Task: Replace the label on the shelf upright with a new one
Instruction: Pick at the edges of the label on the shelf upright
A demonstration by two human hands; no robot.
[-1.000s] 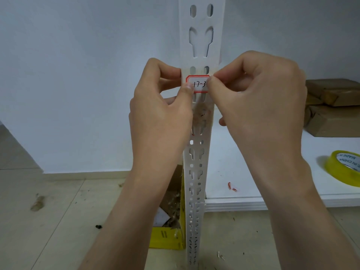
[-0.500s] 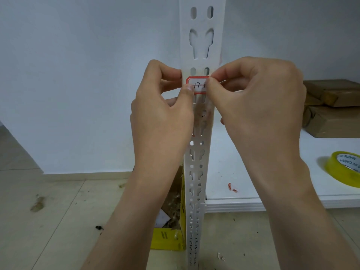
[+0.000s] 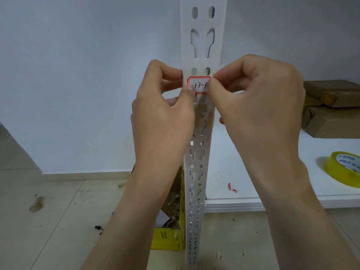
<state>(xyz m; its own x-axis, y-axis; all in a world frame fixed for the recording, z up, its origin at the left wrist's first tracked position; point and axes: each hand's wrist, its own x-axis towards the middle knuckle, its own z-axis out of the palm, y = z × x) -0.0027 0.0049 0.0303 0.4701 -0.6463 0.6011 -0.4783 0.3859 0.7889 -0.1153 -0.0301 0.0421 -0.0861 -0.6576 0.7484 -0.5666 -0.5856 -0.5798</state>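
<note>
**New label going on: pressing it flat to the post**

From my seat, the label (image 3: 199, 85) is a small white paper sticker with a red border, clipped corners and "17-3" handwritten in dark ink. It sits on the front face of the upright (image 3: 202, 36), just below a pair of oval slots. The left hand (image 3: 163, 117) has its fingers curled, with the thumb tip laid on the label's left edge and the forefinger hooked at the post's side. The right hand (image 3: 259, 106) is likewise curled, its thumb and forefinger pinched together at the label's right edge.

I read this as the sticking-down step. A scuffed patch of residue (image 3: 204, 114) lower on the post suggests the old label is already off. The next move needs firm, even thumb strokes outward so the thin paper does not wrinkle or bridge the slot below.

The upright is white painted metal, smooth and punched with keyhole and oval cut-outs. To its right is a glossy white shelf board (image 3: 253, 172) holding a red scrap (image 3: 231, 188), a yellow tape roll (image 3: 342, 168) and brown cardboard boxes (image 3: 331, 114). Behind the post, a yellow carton (image 3: 167, 238) stands on the littered tile floor (image 3: 58, 211).
</note>
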